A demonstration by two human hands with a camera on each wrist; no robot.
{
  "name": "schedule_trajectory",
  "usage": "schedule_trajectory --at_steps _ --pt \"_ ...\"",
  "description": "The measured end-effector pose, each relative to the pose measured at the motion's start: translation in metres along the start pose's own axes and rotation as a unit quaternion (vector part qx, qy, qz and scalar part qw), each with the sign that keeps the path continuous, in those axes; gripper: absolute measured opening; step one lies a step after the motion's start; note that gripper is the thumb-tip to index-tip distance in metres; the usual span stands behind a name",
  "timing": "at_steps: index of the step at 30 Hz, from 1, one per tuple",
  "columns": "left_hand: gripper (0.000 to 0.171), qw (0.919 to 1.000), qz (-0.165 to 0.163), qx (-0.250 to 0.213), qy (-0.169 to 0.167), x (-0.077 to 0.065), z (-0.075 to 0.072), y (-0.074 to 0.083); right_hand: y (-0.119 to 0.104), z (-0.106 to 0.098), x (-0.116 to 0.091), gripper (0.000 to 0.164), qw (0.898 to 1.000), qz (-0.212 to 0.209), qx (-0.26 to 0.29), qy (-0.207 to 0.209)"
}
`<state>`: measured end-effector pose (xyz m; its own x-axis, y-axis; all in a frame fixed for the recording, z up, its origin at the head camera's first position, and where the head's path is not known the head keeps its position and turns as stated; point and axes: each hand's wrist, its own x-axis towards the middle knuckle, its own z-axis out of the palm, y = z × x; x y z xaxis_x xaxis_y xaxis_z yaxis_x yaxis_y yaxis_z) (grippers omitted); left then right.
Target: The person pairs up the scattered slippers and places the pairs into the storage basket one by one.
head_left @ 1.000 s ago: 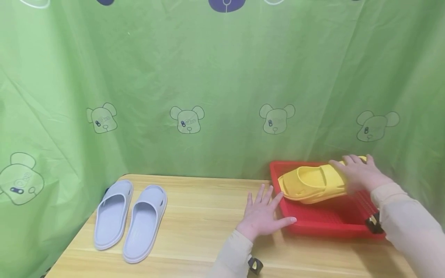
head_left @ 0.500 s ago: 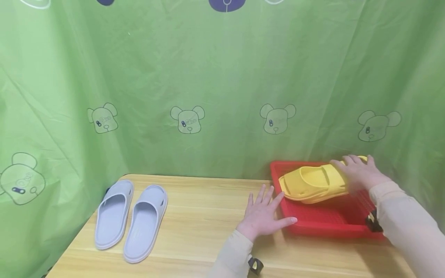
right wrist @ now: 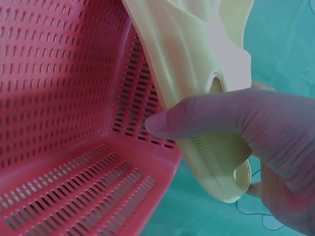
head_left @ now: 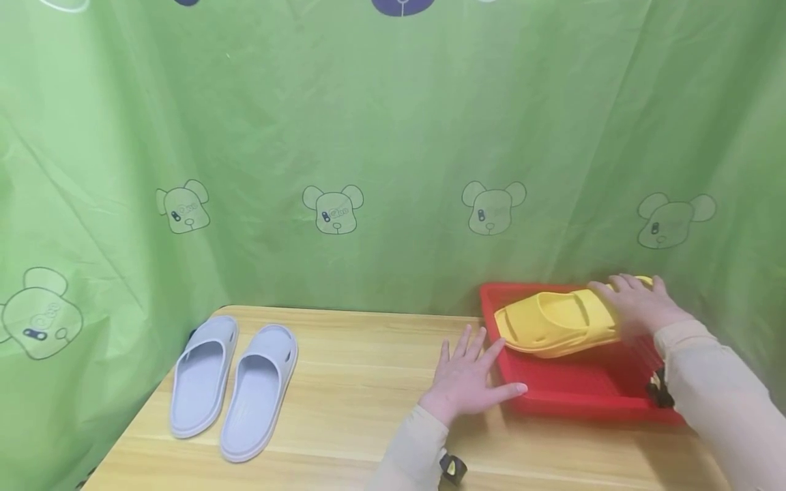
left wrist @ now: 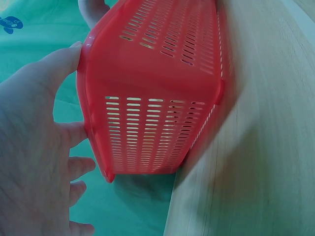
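Note:
A pair of yellow slippers [head_left: 543, 326], laid against each other, is over the back of the red basket [head_left: 592, 410] at the right. My right hand [head_left: 643, 307] grips their right end. In the right wrist view the thumb lies across the slippers [right wrist: 184, 64], above the perforated basket wall [right wrist: 54, 142]; the other fingers are mostly hidden behind. At the basket's left front corner is my left hand [head_left: 463, 385], fingers spread. Its thumb and index finger touch the basket rim [left wrist: 84, 93] in the left wrist view.
Two grey-blue slippers [head_left: 199, 385] stand side by side at the left of the wooden table [head_left: 350, 382]. Behind the table hangs a green curtain [head_left: 393, 123] printed with bear heads. The basket stands close to that curtain.
The head view has shifted very slightly. Both hands, the yellow slippers and the basket keep nearly the same positions.

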<state>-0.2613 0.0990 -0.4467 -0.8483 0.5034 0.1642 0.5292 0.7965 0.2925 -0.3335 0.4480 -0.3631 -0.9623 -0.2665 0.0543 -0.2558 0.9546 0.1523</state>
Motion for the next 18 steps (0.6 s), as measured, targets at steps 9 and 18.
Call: schedule_trajectory --at_steps 9,18 --pt "0.081 1.0 0.0 -0.006 -0.004 0.0 -0.002 0.001 0.001 0.006 0.0 0.095 1.0 0.002 0.003 0.008" --pt "0.081 0.9999 -0.001 -0.01 -0.005 0.0 -0.001 0.0 0.005 0.015 0.002 0.091 1.0 0.005 0.003 0.008"
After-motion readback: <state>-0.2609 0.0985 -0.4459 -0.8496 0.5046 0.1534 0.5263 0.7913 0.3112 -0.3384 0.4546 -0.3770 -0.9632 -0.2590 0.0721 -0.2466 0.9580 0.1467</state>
